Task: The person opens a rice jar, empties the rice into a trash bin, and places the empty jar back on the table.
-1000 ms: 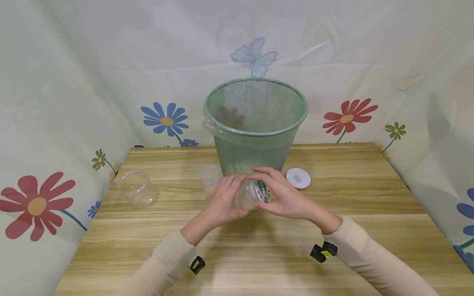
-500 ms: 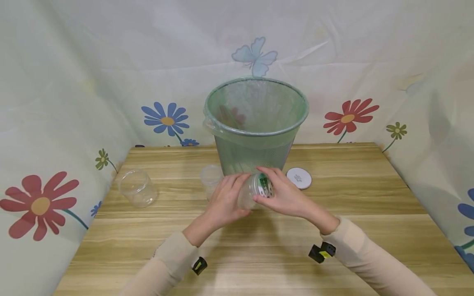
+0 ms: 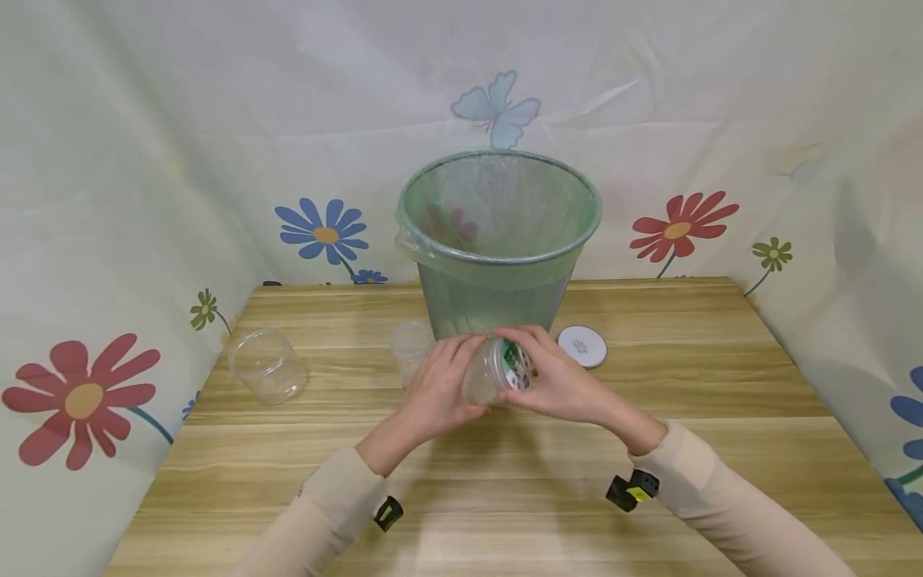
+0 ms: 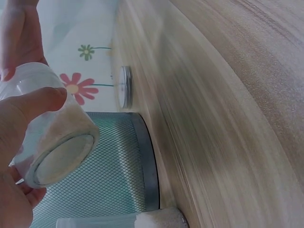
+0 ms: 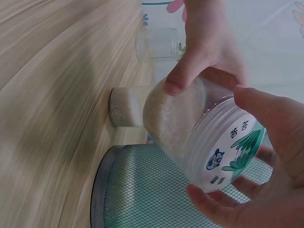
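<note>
Just in front of the bin, a clear jar [image 3: 479,378] is held tilted above the table in both hands. My left hand [image 3: 436,390] grips its body, thumb on the near side in the left wrist view. My right hand [image 3: 558,381] holds the rim of its lid [image 5: 236,154], which is on the jar and has green leaves and dark characters printed on white. Pale, grainy contents [image 5: 166,116] lie inside the jar in the right wrist view. Behind my left hand stands a narrower clear container [image 3: 411,344] with similar pale contents [image 5: 122,105] at its bottom.
A green mesh bin [image 3: 493,296] with a clear liner stands at the back of the wooden table [image 3: 685,481]. An uncovered clear jar [image 3: 268,369] is at the left. A round white lid [image 3: 582,347] lies right of the bin. A flowered curtain [image 3: 324,144] surrounds the table.
The printed lid has turned, so its label shows at a different angle. My right fingers have shifted slightly around it. My left hand keeps its grip on the jar.
</note>
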Demonstrator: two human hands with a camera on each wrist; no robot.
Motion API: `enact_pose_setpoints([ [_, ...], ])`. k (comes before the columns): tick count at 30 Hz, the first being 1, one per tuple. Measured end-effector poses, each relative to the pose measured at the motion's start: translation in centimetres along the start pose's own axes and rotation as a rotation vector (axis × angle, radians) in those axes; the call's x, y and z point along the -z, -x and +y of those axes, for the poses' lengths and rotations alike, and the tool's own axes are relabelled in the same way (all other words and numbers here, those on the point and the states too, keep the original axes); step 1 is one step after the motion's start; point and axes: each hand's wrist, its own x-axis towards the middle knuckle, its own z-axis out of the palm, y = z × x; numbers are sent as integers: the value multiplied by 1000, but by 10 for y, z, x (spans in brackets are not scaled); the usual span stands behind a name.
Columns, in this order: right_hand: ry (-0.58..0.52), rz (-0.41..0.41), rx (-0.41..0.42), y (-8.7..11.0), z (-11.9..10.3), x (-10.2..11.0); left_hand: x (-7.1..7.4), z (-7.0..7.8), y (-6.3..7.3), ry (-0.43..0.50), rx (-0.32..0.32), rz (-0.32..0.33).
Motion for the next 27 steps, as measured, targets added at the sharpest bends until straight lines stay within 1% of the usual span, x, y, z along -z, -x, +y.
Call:
enact_pose_setpoints([
  [3,0,-6,59,1,2,0,1,-1,0,6,12,-20],
  [8,51,-8,159,1,5,1,2,-2,0,22,18,-51],
  [12,64,-16,222,3,7,1,3,-2,-1,42,13,-71],
  [18,71,-31,304,6,10,1,5,-2,-1,102,20,-106],
  [23,94,-57,338,8,12,1,7,-3,-1,134,29,-131],
  [27,104,-76,319,9,13,0,8,-2,-2,144,41,-142],
])
